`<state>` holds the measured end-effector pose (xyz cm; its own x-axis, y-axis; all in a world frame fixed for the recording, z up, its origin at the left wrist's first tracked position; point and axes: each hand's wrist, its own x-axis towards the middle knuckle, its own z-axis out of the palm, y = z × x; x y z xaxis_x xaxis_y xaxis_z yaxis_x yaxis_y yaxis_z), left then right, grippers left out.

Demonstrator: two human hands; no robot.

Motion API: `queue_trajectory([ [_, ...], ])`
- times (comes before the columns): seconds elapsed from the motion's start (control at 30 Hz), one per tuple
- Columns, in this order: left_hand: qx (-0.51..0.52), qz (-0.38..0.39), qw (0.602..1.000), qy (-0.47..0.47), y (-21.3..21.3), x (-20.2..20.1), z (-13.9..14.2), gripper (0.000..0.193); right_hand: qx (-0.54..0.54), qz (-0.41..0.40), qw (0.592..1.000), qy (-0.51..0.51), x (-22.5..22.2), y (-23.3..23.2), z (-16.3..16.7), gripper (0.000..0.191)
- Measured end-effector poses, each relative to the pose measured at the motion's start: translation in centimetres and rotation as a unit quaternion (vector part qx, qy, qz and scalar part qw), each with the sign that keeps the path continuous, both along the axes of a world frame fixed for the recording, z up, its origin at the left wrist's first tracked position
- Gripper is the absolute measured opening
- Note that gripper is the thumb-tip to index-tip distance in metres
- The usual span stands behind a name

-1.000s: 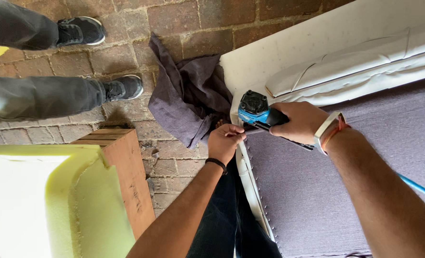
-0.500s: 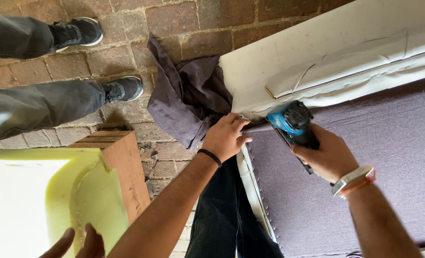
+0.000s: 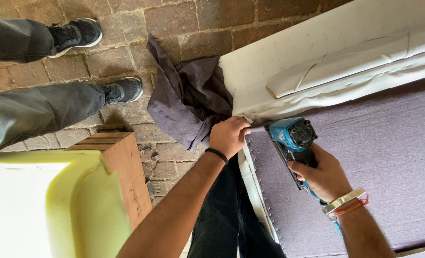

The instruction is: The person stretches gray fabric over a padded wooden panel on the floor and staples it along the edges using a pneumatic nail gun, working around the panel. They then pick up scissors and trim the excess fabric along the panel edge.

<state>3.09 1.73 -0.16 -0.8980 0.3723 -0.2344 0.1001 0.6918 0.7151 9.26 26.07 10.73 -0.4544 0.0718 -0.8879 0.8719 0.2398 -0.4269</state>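
Note:
My left hand (image 3: 228, 136) pinches the grey-purple fabric (image 3: 370, 157) at the corner of a white upholstered frame (image 3: 289, 57), pulling it taut over the edge. My right hand (image 3: 323, 173) grips a blue staple gun (image 3: 293, 138), its nose resting on the fabric just right of my left hand. A row of staples runs down the frame's left edge (image 3: 256, 177). Loose fabric (image 3: 186, 98) hangs off the corner onto the brick floor.
Another person's legs in grey trousers and black shoes (image 3: 121, 90) stand at the upper left on the brick floor (image 3: 174, 19). A block of yellow foam (image 3: 45, 200) on a wooden frame (image 3: 126, 167) sits at the lower left. My dark trousers (image 3: 222, 210) are below.
My right hand has brought the staple gun left and up toward the corner, close beside my left hand. My left hand keeps its hold on the fabric at the corner.

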Motion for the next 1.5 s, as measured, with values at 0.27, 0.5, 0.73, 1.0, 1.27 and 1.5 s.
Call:
queue_trajectory([
  [0.27,-0.039,-0.072,0.996,-0.042,0.5,-1.6,0.1,0.005,0.025,0.009,0.999,-0.036,-0.2,-0.8,-0.4,0.022],
  [0.5,0.075,0.232,0.943,-0.227,0.8,-0.7,-0.1,0.011,0.048,0.017,0.998,-0.025,0.8,-0.7,-1.4,0.025],
  [0.73,-0.016,0.131,0.991,0.012,0.6,-1.7,-0.4,0.01,0.05,-0.009,0.999,-0.004,3.9,-1.1,-2.4,0.03],
  [1.0,-0.074,0.001,0.993,-0.089,0.4,-2.0,1.1,0.01,0.035,-0.079,0.996,0.037,5.5,-3.2,-3.9,0.023],
  [1.27,0.084,0.132,0.964,-0.213,0.0,-3.4,0.0,0.011,0.071,-0.041,0.997,-0.003,5.9,-2.6,-3.6,0.024],
  [1.5,0.072,0.02,0.997,-0.033,-1.2,-6.0,0.0,0.007,0.117,0.026,0.992,0.026,4.9,-4.1,-2.9,0.025],
])
